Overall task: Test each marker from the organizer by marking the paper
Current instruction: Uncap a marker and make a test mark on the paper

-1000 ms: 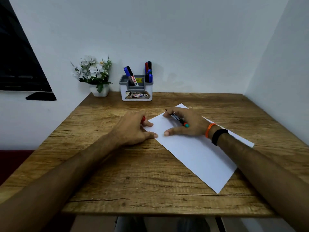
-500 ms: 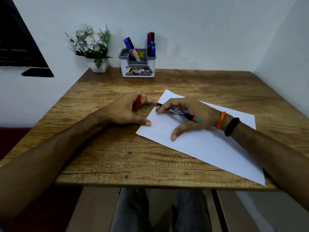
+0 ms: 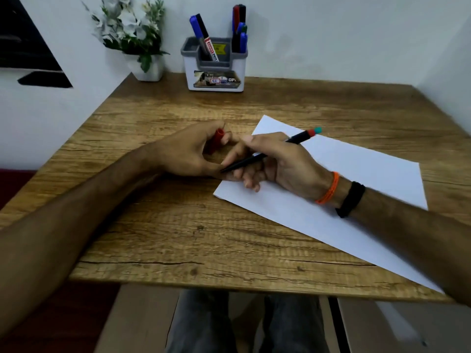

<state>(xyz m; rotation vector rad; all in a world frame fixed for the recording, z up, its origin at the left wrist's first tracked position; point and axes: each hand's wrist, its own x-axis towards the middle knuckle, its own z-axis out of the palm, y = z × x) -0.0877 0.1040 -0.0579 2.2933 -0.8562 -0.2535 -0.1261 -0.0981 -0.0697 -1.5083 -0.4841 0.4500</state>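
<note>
Near the middle of the wooden table (image 3: 178,238), I see both hands meeting at the left corner of a white sheet of paper (image 3: 344,179). I have the right hand (image 3: 275,161) curled round a slim black marker (image 3: 257,157), its fingers (image 3: 251,183) folded under the barrel in a writing grip; the red-and-teal end sticks up behind the knuckles, and the dark tip points down-left to just beside the paper's edge, close to the left thumb. The left hand (image 3: 188,151) pinches a red cap (image 3: 216,141) between thumb and fingers, presumably kept ready to close the marker after the test. I can see no mark on the sheet (the hand hides the corner). At the back, against the wall, the white and grey organizer (image 3: 214,64) holds the remaining markers upright, beside a small pot of white flowers (image 3: 135,34).
</note>
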